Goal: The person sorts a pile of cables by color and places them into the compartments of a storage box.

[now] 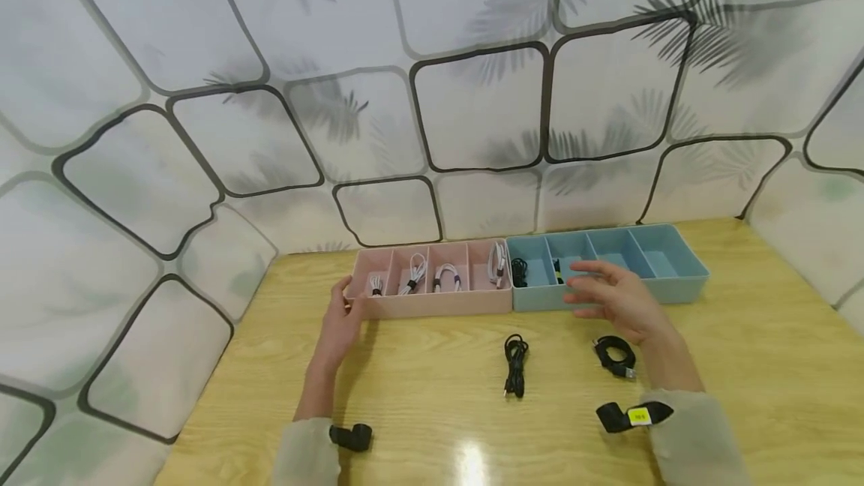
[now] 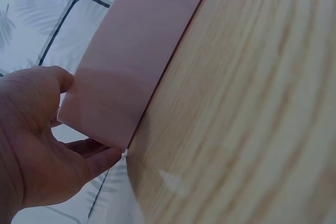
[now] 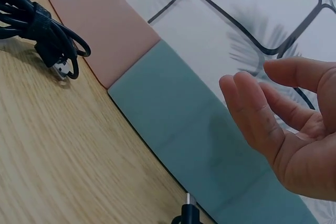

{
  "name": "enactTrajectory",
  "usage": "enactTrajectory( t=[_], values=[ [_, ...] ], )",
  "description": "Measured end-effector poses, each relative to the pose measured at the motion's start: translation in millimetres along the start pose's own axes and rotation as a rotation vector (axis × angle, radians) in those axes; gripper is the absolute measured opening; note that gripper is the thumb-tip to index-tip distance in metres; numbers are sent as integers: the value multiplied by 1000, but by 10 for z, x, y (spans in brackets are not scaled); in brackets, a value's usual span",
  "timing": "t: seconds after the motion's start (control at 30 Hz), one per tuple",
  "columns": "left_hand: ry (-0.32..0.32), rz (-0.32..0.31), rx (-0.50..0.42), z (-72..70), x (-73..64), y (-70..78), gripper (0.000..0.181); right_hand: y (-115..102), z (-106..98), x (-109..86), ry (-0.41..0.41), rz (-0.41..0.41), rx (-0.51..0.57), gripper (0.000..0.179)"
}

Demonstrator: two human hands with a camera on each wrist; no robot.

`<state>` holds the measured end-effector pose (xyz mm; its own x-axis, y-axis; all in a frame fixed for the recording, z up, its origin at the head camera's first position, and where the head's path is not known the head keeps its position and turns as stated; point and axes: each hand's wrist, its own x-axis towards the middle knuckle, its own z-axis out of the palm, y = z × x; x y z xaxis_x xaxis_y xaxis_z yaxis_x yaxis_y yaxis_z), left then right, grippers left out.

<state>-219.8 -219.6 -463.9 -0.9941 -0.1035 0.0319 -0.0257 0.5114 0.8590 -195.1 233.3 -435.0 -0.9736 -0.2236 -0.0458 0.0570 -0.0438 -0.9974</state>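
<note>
My left hand [image 1: 340, 328] grips the left end of a pink divided box [image 1: 432, 308], thumb at the front rim and fingers along the end wall. White cables, bundled with ties, lie in its compartments, such as a looped cable [image 1: 416, 276]. My right hand [image 1: 617, 298] hovers with spread, slightly bent fingers before the blue divided box [image 1: 675, 289], holding nothing. A black cable [image 1: 519, 272] lies in that box's leftmost compartment. The neighbouring one has a black item with yellow [image 1: 557, 271], partly hidden by my fingers. The two boxes stand end to end.
On the wooden table [image 1: 418, 388], in front of the boxes, lie a bundled black cable [image 1: 516, 367] and a coiled black USB cable [image 1: 622, 370] near my right wrist. A patterned wall covering [image 1: 486, 205] rises just behind the boxes.
</note>
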Motion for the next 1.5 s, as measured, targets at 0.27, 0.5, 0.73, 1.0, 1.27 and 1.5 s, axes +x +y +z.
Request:
enactTrajectory(
  t=[0.27,0.5,0.73,1.0,1.27,1.5],
  values=[
    [-4,2,3,-22,7,-13,55,24,62,9,-49,44,-78,61],
    [1,-8,-10,-27,29,-36,55,14,113,0,-109,84,-128,62],
    [-7,-13,-4,-37,36,-51,55,9,175,-1,-141,102,-166,63],
    [-4,9,-21,-26,98,15,56,-47,226,19,-234,98,-222,59],
    [-5,-6,-12,-30,60,5,56,-23,374,10,-299,122,-272,53],
    [-12,-7,-13,-8,49,-10,56,12,535,-20,-339,145,-355,46]
  ],
)
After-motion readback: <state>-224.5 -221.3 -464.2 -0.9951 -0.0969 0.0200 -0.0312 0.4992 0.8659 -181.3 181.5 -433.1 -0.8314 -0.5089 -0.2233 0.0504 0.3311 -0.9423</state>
